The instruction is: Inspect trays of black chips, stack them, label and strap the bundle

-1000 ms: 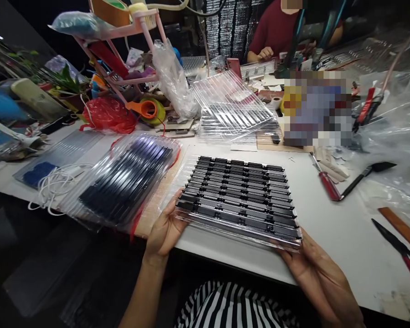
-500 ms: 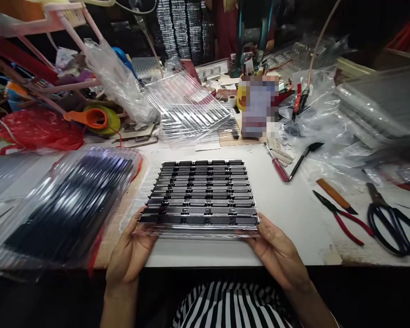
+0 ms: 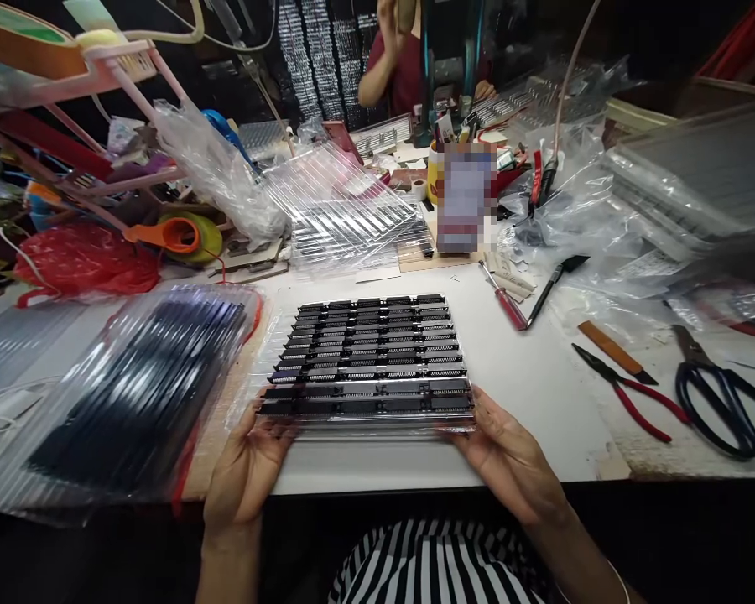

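A clear plastic tray (image 3: 365, 422) filled with rows of black comb-like parts (image 3: 377, 344) is held low over the white table near its front edge. My left hand (image 3: 252, 461) grips the tray's near left corner, thumb on the rim and fingers underneath. At the near right corner my right hand (image 3: 509, 453) holds it the same way. Left of the tray lies a stack of clear trays with long dark pieces (image 3: 144, 394), partly on a board with red ribbon.
Pliers (image 3: 629, 390), scissors (image 3: 710, 394), a brown-handled blade (image 3: 617, 352) and a screwdriver (image 3: 507, 302) lie at the right. Stacked clear trays (image 3: 346, 201) stand behind. Across the table is a person in dark red (image 3: 406, 75). A pink rack (image 3: 119, 75) stands back left.
The view has shifted slightly, showing more of the person across the table, with a raised hand. Both my hands keep their hold on the tray, whose tilt looks almost the same.
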`<state>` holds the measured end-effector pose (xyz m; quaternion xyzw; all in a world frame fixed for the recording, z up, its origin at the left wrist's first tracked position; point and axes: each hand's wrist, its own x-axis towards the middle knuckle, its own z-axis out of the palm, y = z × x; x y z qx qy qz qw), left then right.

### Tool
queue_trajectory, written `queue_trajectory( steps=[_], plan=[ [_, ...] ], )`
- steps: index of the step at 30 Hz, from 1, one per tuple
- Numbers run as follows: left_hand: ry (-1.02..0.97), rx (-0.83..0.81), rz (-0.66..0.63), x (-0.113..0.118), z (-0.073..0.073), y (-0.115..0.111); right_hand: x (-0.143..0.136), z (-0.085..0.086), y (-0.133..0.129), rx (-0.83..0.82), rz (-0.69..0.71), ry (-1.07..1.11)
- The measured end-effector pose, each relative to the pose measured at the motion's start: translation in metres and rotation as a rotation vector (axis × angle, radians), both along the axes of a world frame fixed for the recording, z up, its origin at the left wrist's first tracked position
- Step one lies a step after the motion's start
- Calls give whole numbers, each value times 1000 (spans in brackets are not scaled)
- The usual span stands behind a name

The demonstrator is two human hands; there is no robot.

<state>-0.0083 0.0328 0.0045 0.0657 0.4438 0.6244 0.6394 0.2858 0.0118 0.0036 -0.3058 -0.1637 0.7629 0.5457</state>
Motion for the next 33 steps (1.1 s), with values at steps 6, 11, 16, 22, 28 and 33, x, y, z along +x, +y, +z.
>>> queue_trajectory(
  steps=[6, 11, 16, 22, 28, 33],
  plan=[
    [-10, 54, -12, 0, -1, 0, 0, 2, 0, 26, -6, 6],
    [-33, 68, -36, -5, -6, -2, 0, 1, -1, 14, -4, 8],
    [28, 52, -91, -4, -5, -5, 2, -4, -6, -27, 9, 23],
    [57, 106, -85, 2, -5, -9, 0, -8, -8, -58, -35, -33],
    [37, 142, -60, 1, -8, -11, -1, -7, -9, -81, -78, -131],
    [39, 172, -117, -4, -10, -14, 7, -5, -10, -48, 30, -317]
  ],
)
